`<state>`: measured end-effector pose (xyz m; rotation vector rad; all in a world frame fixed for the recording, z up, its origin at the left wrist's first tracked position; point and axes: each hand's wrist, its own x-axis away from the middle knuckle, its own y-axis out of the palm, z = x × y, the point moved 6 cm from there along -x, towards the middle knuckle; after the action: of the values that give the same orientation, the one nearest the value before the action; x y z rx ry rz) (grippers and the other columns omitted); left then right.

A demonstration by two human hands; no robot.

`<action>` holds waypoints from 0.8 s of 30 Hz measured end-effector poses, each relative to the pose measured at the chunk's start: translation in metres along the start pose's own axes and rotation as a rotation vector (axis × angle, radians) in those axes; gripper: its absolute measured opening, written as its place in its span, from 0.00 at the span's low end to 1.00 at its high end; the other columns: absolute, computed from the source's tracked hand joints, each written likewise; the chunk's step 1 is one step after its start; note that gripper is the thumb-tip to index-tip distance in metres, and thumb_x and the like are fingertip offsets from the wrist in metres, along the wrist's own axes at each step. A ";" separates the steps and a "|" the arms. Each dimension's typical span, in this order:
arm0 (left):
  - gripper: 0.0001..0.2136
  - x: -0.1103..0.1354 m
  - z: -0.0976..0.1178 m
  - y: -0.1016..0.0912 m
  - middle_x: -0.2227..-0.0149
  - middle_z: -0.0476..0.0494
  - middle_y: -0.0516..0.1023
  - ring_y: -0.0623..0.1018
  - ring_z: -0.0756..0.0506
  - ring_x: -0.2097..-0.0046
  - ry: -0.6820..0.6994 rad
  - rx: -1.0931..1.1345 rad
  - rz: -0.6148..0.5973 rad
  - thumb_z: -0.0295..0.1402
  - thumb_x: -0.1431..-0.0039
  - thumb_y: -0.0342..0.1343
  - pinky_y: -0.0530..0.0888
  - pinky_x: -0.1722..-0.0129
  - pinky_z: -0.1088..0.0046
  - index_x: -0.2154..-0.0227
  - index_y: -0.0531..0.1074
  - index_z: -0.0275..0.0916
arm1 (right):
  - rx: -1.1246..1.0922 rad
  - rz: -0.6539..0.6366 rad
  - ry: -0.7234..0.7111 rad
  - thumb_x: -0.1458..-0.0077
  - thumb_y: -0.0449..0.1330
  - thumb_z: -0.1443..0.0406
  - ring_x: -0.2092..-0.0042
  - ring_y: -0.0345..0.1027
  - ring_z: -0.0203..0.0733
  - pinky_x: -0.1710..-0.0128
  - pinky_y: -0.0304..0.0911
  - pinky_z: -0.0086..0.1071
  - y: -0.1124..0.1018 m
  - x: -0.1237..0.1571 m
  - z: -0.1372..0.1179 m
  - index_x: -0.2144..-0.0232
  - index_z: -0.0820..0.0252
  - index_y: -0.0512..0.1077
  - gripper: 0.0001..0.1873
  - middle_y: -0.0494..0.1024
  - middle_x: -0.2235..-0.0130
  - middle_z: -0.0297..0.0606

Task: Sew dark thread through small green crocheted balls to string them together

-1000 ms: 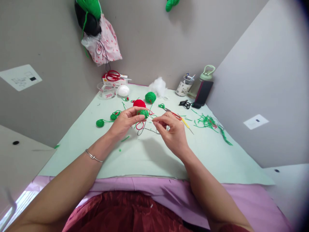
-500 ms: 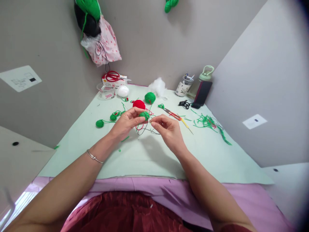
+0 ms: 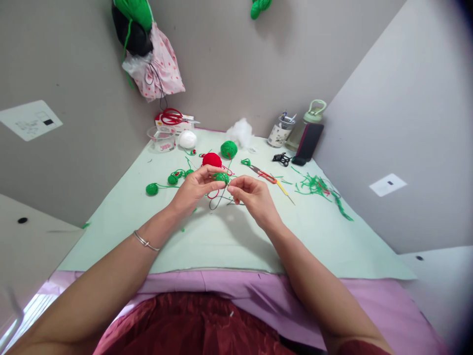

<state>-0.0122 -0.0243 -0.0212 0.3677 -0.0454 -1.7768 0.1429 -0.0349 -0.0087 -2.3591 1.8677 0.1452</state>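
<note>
My left hand (image 3: 195, 188) is closed on a small green yarn ball (image 3: 221, 178), held between thumb and fingers above the table. Thumb and forefinger of my right hand (image 3: 252, 196) pinch at the ball's right side; whatever lies between those fingertips is too small to make out. A dark thread (image 3: 214, 206) hangs in a loop below the two hands. Just behind them sits a red yarn ball (image 3: 212, 160), and farther back a larger green yarn ball (image 3: 228, 149). Several small green balls (image 3: 152, 189) with trailing strands lie left of my left hand.
Orange-handled snips (image 3: 266, 176) and a yellow-handled crochet hook (image 3: 283, 188) lie to the right, before a heap of green yarn scraps (image 3: 314, 185). Along the back are a white yarn ball (image 3: 187, 139), white stuffing (image 3: 240, 133), a pen cup (image 3: 280, 134), a bottle (image 3: 313, 116) and a phone (image 3: 310, 142).
My right hand has shifted slightly left, and its fingertips are closer to the green ball. The left hand keeps its hold; the whole view has moved a little.
</note>
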 end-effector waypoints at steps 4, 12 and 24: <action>0.15 -0.001 -0.002 -0.001 0.61 0.46 0.79 0.77 0.47 0.60 0.048 -0.113 -0.026 0.35 0.51 0.70 0.72 0.57 0.68 0.60 0.78 0.40 | -0.064 -0.017 0.032 0.54 0.72 0.56 0.74 0.66 0.33 0.71 0.66 0.31 -0.001 -0.002 0.007 0.72 0.60 0.73 0.16 0.73 0.75 0.30; 0.14 -0.001 -0.002 -0.001 0.59 0.45 0.78 0.77 0.46 0.58 0.085 -0.144 -0.021 0.34 0.49 0.69 0.73 0.59 0.68 0.59 0.77 0.39 | -0.089 0.038 -0.034 0.49 0.69 0.56 0.67 0.74 0.37 0.61 0.74 0.35 -0.003 0.000 0.000 0.66 0.57 0.71 0.14 0.78 0.68 0.33; 0.15 0.000 -0.011 0.006 0.60 0.44 0.80 0.78 0.44 0.58 0.031 -0.219 -0.127 0.36 0.50 0.69 0.73 0.54 0.65 0.60 0.78 0.39 | 0.630 0.054 -0.382 0.42 0.59 0.66 0.67 0.69 0.38 0.67 0.65 0.32 0.004 0.008 -0.015 0.70 0.57 0.74 0.05 0.77 0.65 0.38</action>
<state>-0.0041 -0.0242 -0.0305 0.2438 0.1978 -1.8786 0.1407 -0.0458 0.0048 -1.7175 1.5087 0.0046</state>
